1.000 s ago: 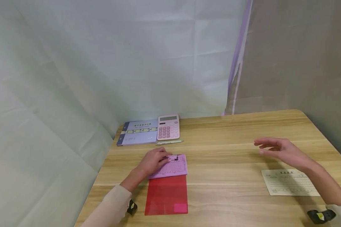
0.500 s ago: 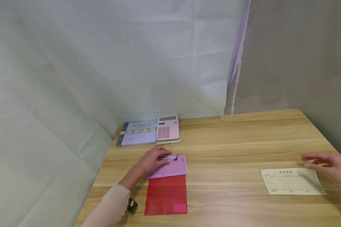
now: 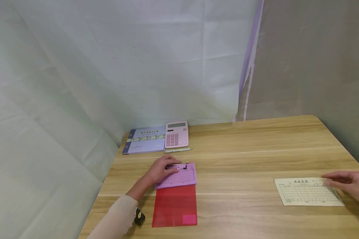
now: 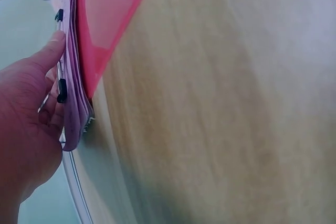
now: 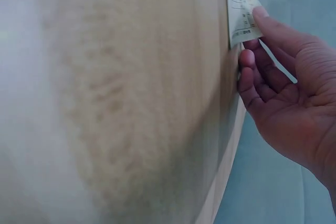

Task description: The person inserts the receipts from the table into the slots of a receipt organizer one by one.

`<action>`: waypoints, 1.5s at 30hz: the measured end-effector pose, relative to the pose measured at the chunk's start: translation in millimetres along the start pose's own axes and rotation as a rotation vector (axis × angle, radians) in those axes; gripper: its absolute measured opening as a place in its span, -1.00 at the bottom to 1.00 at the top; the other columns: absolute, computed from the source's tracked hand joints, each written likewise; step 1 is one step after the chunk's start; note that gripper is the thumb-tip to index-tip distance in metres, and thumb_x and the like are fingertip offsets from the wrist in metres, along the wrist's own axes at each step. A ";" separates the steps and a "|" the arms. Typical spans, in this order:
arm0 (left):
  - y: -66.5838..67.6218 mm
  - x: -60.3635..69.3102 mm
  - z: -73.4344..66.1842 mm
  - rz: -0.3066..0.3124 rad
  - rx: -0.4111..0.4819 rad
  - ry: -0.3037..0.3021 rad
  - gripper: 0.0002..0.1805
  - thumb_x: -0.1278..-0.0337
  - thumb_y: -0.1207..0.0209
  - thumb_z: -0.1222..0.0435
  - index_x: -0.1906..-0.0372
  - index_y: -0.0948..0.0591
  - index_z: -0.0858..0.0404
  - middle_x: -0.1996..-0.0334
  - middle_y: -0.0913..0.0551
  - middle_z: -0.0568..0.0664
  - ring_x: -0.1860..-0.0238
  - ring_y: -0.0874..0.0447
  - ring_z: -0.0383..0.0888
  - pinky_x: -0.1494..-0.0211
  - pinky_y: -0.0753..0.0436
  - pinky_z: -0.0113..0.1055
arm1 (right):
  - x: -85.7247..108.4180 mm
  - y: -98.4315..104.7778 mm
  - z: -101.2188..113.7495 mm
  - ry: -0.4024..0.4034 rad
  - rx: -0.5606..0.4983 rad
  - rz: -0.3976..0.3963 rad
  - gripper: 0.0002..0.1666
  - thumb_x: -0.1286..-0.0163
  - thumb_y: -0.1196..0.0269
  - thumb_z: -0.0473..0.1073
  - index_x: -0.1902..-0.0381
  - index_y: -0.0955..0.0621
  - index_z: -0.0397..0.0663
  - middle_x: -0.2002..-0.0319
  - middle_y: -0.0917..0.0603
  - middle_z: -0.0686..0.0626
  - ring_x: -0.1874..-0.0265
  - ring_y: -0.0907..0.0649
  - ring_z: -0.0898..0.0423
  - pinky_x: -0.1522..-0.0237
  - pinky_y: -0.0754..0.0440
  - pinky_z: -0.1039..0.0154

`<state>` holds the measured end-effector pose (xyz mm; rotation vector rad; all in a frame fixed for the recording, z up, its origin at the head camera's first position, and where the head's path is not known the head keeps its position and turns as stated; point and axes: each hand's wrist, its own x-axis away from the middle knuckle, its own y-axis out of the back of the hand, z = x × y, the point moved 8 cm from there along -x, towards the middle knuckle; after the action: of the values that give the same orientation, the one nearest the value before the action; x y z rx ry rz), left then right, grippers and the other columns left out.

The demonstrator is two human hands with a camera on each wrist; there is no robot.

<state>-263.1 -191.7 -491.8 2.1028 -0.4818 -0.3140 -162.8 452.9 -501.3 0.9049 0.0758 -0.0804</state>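
My left hand [image 3: 161, 170] holds the silver metal clip [image 4: 62, 92] with black ends at the top of a stack of pink printed forms [image 3: 179, 178]. In the left wrist view its thumb lies on the clip and the other fingers are partly hidden behind. Under the stack a red translucent board [image 3: 174, 205] sticks out toward me, a pink label at its corner. At the right, my right hand [image 3: 353, 186] pinches a pale yellow printed form [image 3: 306, 192] by its upper right corner. In the right wrist view the thumb [image 5: 270, 24] is on the paper's face.
A pink calculator [image 3: 177, 134] stands beside a blue-and-white account book [image 3: 146, 144] at the back left of the wooden table [image 3: 236, 172]. A pale pen [image 3: 178, 150] lies just in front of them. Hanging cloth [image 3: 167, 66] borders the table behind.
My right hand has moved right and down from above the yellow form to its right corner, where it now pinches the paper. My left hand has stayed at the clip.
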 end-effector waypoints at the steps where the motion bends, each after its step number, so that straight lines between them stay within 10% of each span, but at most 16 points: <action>1: -0.2 0.1 0.8 -0.004 0.004 -0.004 -0.64 -0.31 -0.46 0.21 -0.18 -0.79 0.02 0.00 -0.63 -0.22 -0.06 -0.59 -0.17 -0.25 -0.60 -0.04 | -0.7 0.0 0.1 -0.006 0.021 -0.008 -0.73 -0.31 -0.52 -0.29 0.17 -0.77 -0.46 0.32 -0.81 -0.15 0.36 -0.41 0.71 0.41 -0.44 0.58; 5: -0.9 0.7 2.8 -0.009 0.004 -0.008 -0.65 -0.32 -0.45 0.21 -0.17 -0.80 -0.01 0.02 -0.63 -0.26 -0.04 -0.59 -0.19 -0.23 -0.60 -0.06 | -1.9 -0.1 -0.1 -0.017 0.054 -0.030 -0.81 -0.34 -0.51 -0.28 0.26 -0.79 -0.37 0.32 -0.79 -0.27 0.40 -0.39 0.70 0.42 -0.40 0.57; 12: -3.1 1.0 4.6 0.008 0.006 0.012 -0.65 -0.35 -0.43 0.19 -0.19 -0.79 -0.04 0.00 -0.63 -0.26 -0.05 -0.58 -0.18 -0.24 -0.58 -0.05 | -3.1 0.8 -3.4 -0.017 -0.041 -0.061 -0.89 -0.40 -0.46 -0.30 0.30 -0.82 -0.28 0.43 -0.77 0.20 0.47 -0.50 0.58 0.47 -0.49 0.51; 23: -3.4 1.7 2.9 0.001 -0.019 -0.008 -0.67 -0.37 -0.42 0.21 -0.18 -0.80 -0.02 -0.01 -0.64 -0.24 -0.05 -0.59 -0.19 -0.23 -0.59 -0.07 | -31.4 -16.8 69.4 -0.031 -0.142 0.241 -0.49 -0.65 -0.24 0.03 -0.15 -0.71 -0.36 0.09 -0.81 -0.12 0.32 -0.69 0.25 0.32 -0.67 0.26; 34: -1.8 -0.1 2.5 -0.003 -0.012 -0.006 -0.66 -0.37 -0.42 0.19 -0.19 -0.79 -0.05 -0.02 -0.63 -0.25 -0.06 -0.59 -0.19 -0.24 -0.59 -0.08 | -63.1 -93.5 181.0 0.013 -0.463 0.399 -0.60 -0.57 -0.34 -0.11 -0.08 -0.74 -0.40 0.15 -0.80 -0.14 0.30 -0.73 0.07 0.21 -0.78 0.10; 45: -1.6 -1.3 0.9 0.013 -0.035 -0.016 -0.66 -0.37 -0.42 0.17 -0.19 -0.80 -0.03 -0.02 -0.66 -0.20 -0.06 -0.61 -0.16 -0.24 -0.59 -0.10 | -68.8 -165.3 224.2 -0.033 -0.559 0.475 -0.68 -0.52 -0.36 -0.25 -0.02 -0.73 -0.48 0.26 -0.80 -0.15 0.38 -0.71 0.04 0.34 -0.74 0.15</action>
<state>-264.2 -191.0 -493.6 2.0639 -0.4953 -0.3299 -240.8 177.2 -485.7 0.3443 -0.1438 0.3543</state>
